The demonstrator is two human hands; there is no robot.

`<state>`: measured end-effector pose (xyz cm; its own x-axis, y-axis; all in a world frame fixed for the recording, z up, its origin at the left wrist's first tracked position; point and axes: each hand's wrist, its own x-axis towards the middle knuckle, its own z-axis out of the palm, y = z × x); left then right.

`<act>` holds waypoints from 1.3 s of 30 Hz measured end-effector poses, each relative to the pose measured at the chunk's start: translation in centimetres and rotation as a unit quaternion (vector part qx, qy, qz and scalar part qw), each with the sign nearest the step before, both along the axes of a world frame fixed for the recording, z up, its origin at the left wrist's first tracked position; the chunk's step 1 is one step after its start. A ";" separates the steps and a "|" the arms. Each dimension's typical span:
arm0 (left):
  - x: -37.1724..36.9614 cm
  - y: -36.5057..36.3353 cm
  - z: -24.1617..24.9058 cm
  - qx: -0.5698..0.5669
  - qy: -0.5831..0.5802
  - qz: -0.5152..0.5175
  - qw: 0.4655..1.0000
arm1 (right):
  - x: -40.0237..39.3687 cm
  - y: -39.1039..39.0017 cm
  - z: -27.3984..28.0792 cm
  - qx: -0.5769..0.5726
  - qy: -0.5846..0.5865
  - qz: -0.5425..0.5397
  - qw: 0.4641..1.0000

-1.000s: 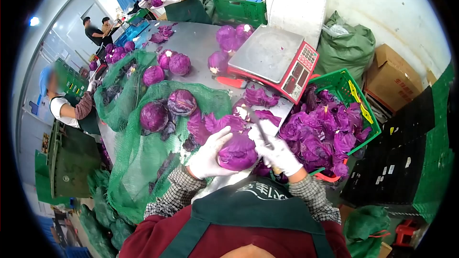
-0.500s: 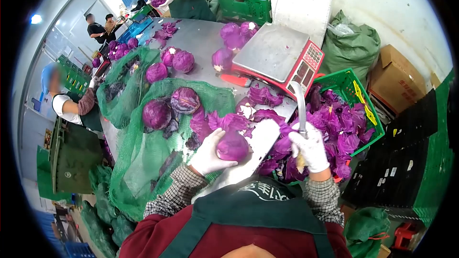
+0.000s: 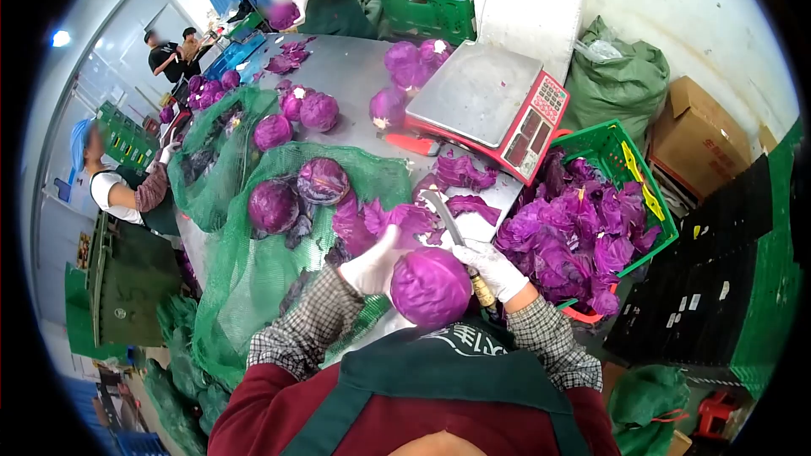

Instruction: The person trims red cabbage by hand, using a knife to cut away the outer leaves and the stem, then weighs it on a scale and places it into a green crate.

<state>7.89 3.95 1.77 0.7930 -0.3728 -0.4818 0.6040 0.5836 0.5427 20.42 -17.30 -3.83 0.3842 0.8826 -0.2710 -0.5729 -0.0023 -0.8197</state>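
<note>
My left hand (image 3: 372, 268), in a white glove, holds the left side of a purple cabbage (image 3: 431, 287) close to my apron. My right hand (image 3: 492, 270), also gloved, is wrapped round the handle of a curved knife (image 3: 446, 218) at the cabbage's right side. The blade points up and away from me. Beyond the cabbage lie loose purple leaves (image 3: 397, 218) on the table. Two more cabbages, one of them a dark purple cabbage (image 3: 273, 206), rest on green netting (image 3: 253, 287) to the left.
A red scale (image 3: 481, 101) stands on the metal table (image 3: 355, 59). At right is a green crate (image 3: 667, 236) full of leaves (image 3: 583, 228). A co-worker (image 3: 325, 0) stands across the table with a cabbage; another person (image 3: 127, 186) is at the left.
My right hand has moved left with the knife, from over the leaf crate to the cabbage. The cabbage is nearer my body and turned. The co-worker's cabbage has shifted slightly.
</note>
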 end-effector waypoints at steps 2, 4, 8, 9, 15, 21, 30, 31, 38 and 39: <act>0.0 1.6 -0.2 -0.063 -0.054 -0.052 0.995 | -0.7 -0.7 -0.6 0.051 0.075 -0.095 0.991; -0.6 0.5 -0.5 0.046 -0.084 0.060 0.994 | -1.5 -0.3 -1.2 0.103 0.124 -0.176 0.971; -1.1 -3.3 -1.8 0.063 -0.155 0.205 0.964 | -2.2 0.4 0.1 0.005 -0.139 -0.265 0.954; -1.0 -3.3 -1.3 0.024 -0.153 0.213 0.965 | -1.8 -0.1 -0.9 -0.062 -0.383 -0.240 0.890; -0.2 -1.3 3.0 0.401 -0.344 0.071 0.846 | -1.4 -2.5 5.1 0.027 -0.192 -0.193 0.962; 1.2 -1.2 6.6 0.488 -0.414 -0.024 0.768 | 0.1 -3.5 5.9 0.023 -0.380 -0.194 0.904; 6.6 0.7 5.5 0.399 -0.352 -0.032 0.846 | 5.2 -9.7 5.5 -0.055 -0.160 -0.458 0.873; 8.5 1.2 6.4 0.413 -0.331 0.002 0.849 | 5.4 -10.7 5.1 -0.101 -0.181 -0.449 0.869; 27.3 6.4 5.5 0.547 -0.254 0.133 0.786 | 0.2 -9.9 0.7 -0.106 -0.072 -0.338 0.932; 30.0 7.7 3.7 0.591 -0.232 0.130 0.762 | -0.5 -9.5 0.3 -0.132 -0.028 -0.317 0.939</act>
<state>37.89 11.69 5.47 0.9531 0.3027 -0.0047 0.1347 -0.4102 0.9020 19.88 -26.77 -3.53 0.8298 0.3769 -0.4116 -0.4832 0.1163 -0.8677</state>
